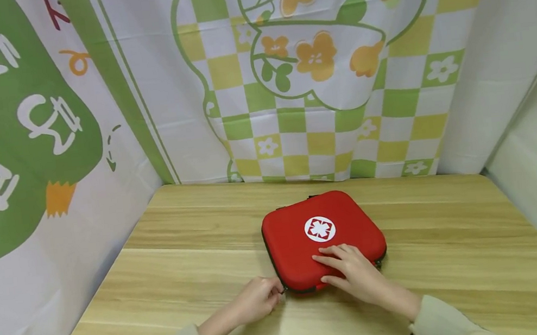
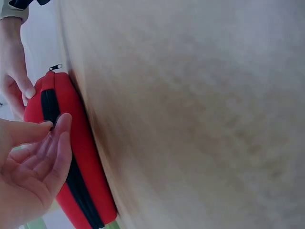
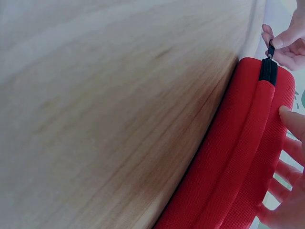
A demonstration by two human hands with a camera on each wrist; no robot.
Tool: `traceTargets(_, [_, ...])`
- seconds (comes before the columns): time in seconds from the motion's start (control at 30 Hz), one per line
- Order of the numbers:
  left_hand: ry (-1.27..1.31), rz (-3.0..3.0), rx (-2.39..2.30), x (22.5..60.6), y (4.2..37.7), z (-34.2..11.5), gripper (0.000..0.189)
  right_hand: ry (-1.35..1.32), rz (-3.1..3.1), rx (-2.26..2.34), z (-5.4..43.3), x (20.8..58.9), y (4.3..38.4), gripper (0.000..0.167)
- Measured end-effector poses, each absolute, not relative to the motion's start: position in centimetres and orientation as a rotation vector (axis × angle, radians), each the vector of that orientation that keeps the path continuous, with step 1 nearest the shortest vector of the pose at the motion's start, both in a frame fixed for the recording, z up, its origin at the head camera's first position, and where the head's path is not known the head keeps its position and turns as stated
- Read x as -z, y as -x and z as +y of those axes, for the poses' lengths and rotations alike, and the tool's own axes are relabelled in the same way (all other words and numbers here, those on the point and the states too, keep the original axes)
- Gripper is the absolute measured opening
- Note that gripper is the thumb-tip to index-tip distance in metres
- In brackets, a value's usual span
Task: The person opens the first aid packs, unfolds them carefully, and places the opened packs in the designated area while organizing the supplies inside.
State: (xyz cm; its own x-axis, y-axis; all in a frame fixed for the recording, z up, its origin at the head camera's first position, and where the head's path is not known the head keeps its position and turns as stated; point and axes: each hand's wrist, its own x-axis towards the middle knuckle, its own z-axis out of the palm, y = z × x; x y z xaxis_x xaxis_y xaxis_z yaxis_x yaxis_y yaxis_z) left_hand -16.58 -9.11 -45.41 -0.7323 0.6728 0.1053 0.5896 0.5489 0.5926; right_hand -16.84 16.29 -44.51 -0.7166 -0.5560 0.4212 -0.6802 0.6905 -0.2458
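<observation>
A red zippered case [image 1: 291,241] with a white round cross emblem lies flat on the wooden table, its lid down. At its near left corner my left hand [image 1: 259,299] pinches a black zipper pull [image 3: 271,49] between thumb and forefinger. My right hand [image 1: 353,273] rests with spread fingers on the lid near the front edge. Along the side of the case runs a black zipper [image 2: 78,186], seen in the left wrist view. A second zipper pull [image 2: 55,67] hangs at the other front corner, beyond the right hand's fingers.
The wooden table [image 1: 175,259] extends around the case on all sides. Printed curtains [image 1: 264,129] with green and yellow checks hang along its back edge, and more cloth [image 1: 120,205] hangs at the left.
</observation>
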Motion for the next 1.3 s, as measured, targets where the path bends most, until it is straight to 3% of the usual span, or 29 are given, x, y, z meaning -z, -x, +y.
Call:
traceTargets(0.57, [-1.042,2.506,-1.136,45.8,15.3,-6.9,0.006,-0.953,-2.596,-0.547,16.5,44.4,16.7,0.044])
traceTargets(0.93, [-1.075,2.595,-1.016,45.8,15.3,-4.4,0.008,-0.943,-2.62,-0.546,16.1,44.6,16.6,0.043])
traceTargets(1.3, [-1.159,2.549,-0.921,45.0,15.9,-5.7,0.01,-0.932,-2.564,-0.639,16.6,44.6,16.3,0.039])
